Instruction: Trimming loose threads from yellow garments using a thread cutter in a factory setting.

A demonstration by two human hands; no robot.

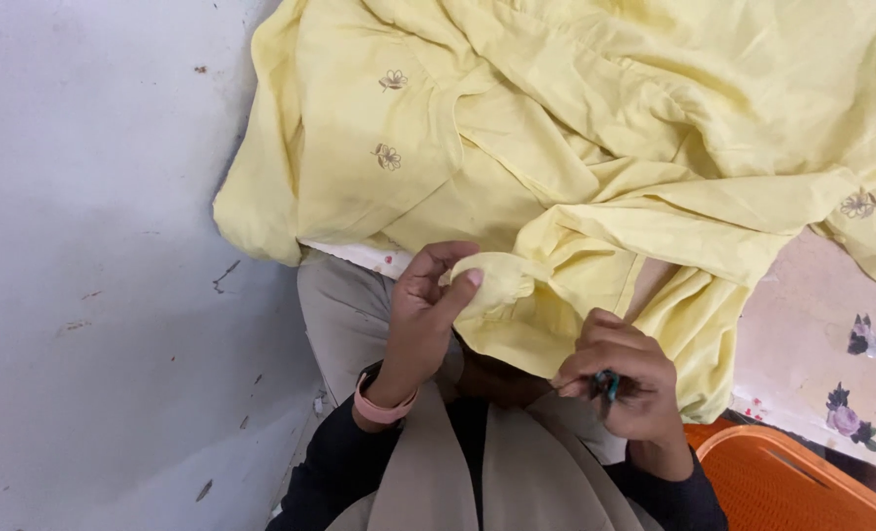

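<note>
Fingers (457,285) of the left hand (420,324) pinch a small rounded fold of the yellow cloth (595,147), thumb pressed on top and the others curled behind it. That fold sits at the cloth's lower edge, just above the person's lap. The right hand (620,379) is clenched around a small teal tool (610,383), gripped tight near the fingertips; what kind of tool it is cannot be told, since most of it is hidden in the fist. This hand lies just under a hanging edge of the cloth, close to the left hand but apart from it. The cloth is pale yellow, soft and heavily crumpled, with deep folds running across it, and it bears small embroidered flowers (392,81) in a darker thread. It spreads over the upper part of the view, draped from the tabletop (812,334) on the right down toward the lap. A pink band (384,408) circles the left wrist. An orange basket (802,487) stands at lower right, and a grey wall (93,246) fills the left side.
</note>
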